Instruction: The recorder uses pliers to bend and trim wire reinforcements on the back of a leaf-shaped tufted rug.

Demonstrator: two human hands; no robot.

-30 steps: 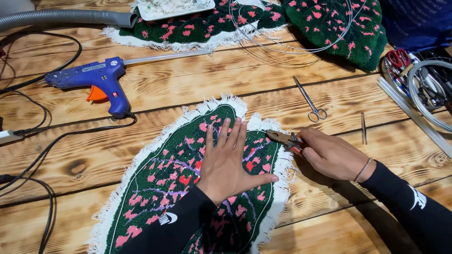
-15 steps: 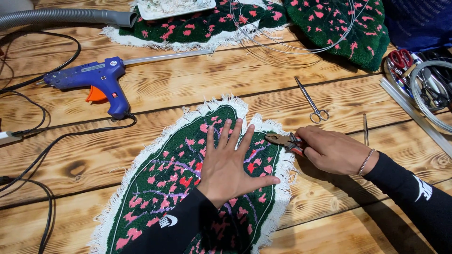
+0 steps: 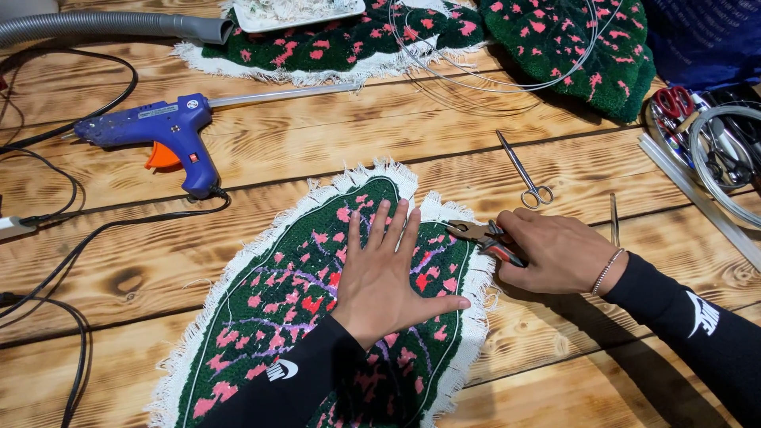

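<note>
Planks of burnt-looking wood with strong dark grain make the tabletop (image 3: 333, 135), and long seams run across it. On it, in the lower middle, lies a leaf-shaped tufted rug (image 3: 277, 309): dark green pile with pink and red spots, thin purple veins, and a white frayed fringe all around the edge. Two more green rugs with pink spots (image 3: 571, 47) lie at the far edge, one of them under a loop of thin wire (image 3: 491, 79).

The left hand (image 3: 384, 273) lies flat on the leaf-shaped rug, palm down, fingers spread and pointing away from the person, thumb out to the right; it grips nothing. The right hand (image 3: 555, 252) rests at the right edge of the rug and is closed around the red handles of small pliers (image 3: 479, 236), whose metal tip points left and reaches the white fringe. Both arms wear black sleeves with a small white mark, and a thin bracelet is on the right wrist.

A blue glue gun (image 3: 162, 131) with an orange trigger lies on the left, its black cable (image 3: 87, 246) curving over the wood. A grey ribbed hose (image 3: 103, 25) is at the far left corner. Slim metal scissors (image 3: 523, 170) lie just beyond the right hand. A round tray of tools (image 3: 697, 135) stands at the right edge.
</note>
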